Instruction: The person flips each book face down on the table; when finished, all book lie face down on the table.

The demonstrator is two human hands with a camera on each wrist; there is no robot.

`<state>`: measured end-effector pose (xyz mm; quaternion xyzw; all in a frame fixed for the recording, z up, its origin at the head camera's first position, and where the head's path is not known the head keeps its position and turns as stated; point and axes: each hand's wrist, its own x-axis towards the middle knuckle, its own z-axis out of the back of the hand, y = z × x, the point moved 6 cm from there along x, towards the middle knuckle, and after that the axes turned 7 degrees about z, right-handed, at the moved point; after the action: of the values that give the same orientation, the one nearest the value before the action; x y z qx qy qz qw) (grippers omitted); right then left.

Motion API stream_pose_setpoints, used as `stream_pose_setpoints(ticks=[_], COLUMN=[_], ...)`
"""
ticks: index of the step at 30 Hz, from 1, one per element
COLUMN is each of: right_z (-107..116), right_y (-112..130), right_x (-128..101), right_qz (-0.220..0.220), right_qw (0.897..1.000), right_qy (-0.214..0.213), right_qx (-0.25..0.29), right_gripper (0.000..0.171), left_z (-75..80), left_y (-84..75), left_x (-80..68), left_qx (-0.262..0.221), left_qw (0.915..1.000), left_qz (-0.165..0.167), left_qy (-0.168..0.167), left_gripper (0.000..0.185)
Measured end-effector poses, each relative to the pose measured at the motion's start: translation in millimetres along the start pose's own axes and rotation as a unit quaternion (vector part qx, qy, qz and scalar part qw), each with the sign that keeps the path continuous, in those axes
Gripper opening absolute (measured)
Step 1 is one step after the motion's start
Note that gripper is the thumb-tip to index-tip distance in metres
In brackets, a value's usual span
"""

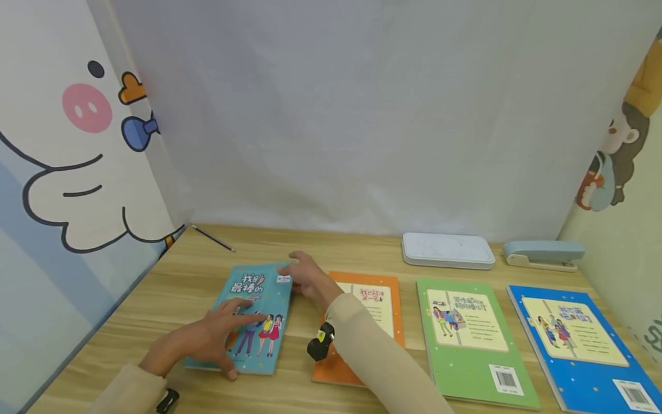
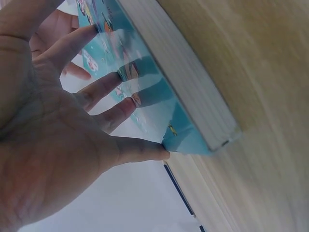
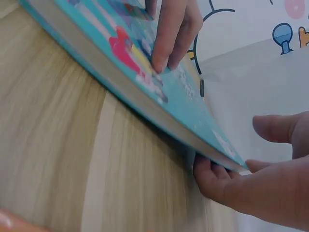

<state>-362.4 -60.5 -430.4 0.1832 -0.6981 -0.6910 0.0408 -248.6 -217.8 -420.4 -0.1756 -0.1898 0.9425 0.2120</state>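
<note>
A teal paperback [image 1: 256,313] with cartoon children on its cover lies on the left of the wooden table [image 1: 170,282]. My left hand [image 1: 219,336] rests flat on the lower cover, fingers spread and straight. In the left wrist view its fingertips [image 2: 118,108] touch the teal paperback [image 2: 149,92]. My right hand [image 1: 306,279] is at the book's far right corner. In the right wrist view its fingers [image 3: 212,176] curl under the raised edge of the teal paperback [image 3: 159,84], with the thumb hovering just above.
To the right lie an orange book [image 1: 383,307], a green book [image 1: 470,345] and a blue book [image 1: 579,351]. A white flat case [image 1: 447,250] and a light blue stapler [image 1: 543,253] sit at the back. A pencil [image 1: 213,238] lies at the back left. Printed curtains close both sides.
</note>
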Motion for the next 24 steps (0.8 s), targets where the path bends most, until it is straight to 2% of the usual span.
stream_pose_setpoints(ticks=[6, 9, 14, 22, 24], right_z=[4.4, 6.5, 7.0, 6.0, 6.2], right_y=[-0.1, -0.5, 3.3, 4.4, 4.5], right_x=[-1.5, -1.7, -3.3, -5.2, -5.6], right_qz=[0.003, -0.002, 0.003, 0.023, 0.029], right_qw=[0.994, 0.991, 0.991, 0.991, 0.991], right_qy=[0.032, 0.042, 0.055, 0.061, 0.061], right_qx=[-0.106, -0.126, -0.123, -0.116, -0.116], right_gripper=[0.058, 0.061, 0.061, 0.048, 0.046], left_z=[0.7, 0.4, -0.6, -0.4, -0.2], left_y=[0.0, -0.3, 2.4, 1.4, 1.8], left_x=[-0.9, -1.6, 0.3, -1.4, -1.2], left_qx=[0.002, 0.0, -0.006, -0.014, -0.017], left_qw=[1.0, 0.9999, 0.9997, 0.9995, 0.999], left_qz=[-0.007, -0.015, -0.022, -0.028, -0.041], left_qy=[-0.004, -0.006, -0.005, 0.005, 0.002], left_gripper=[0.099, 0.099, 0.099, 0.099, 0.1])
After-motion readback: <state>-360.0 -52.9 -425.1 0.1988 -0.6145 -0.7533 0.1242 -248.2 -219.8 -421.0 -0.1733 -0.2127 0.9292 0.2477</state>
